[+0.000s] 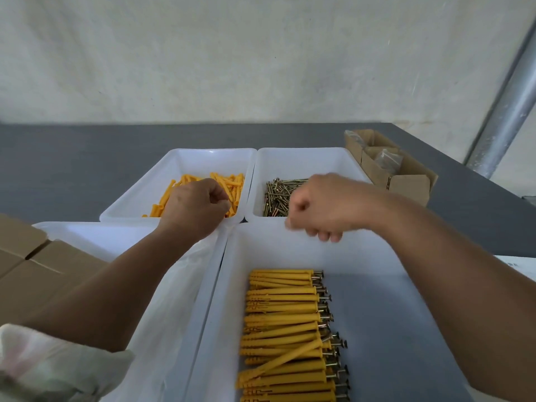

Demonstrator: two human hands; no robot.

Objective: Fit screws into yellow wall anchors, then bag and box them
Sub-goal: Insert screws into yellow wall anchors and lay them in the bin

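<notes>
Loose yellow wall anchors (pixel 232 184) lie in the far left white bin (pixel 185 158). My left hand (pixel 197 206) reaches into that bin, its thumb and forefinger pinching an anchor at the pile's near right side. Brass screws (pixel 277 195) fill the far right white bin (pixel 301 161). My right hand (pixel 319 207) hovers over that bin's near rim, blurred, fingers curled, with nothing visible in it. Several anchors fitted with screws (pixel 284 329) lie stacked in the near right white bin (pixel 377 271).
A near left white bin (pixel 95 233) holds clear plastic bags (pixel 174 285). Brown cardboard boxes (pixel 34 265) sit at the left edge. More open cartons (pixel 406 184) with bagged parts stand at the back right on the grey table (pixel 72 158). A metal pole (pixel 504 117) rises at far right.
</notes>
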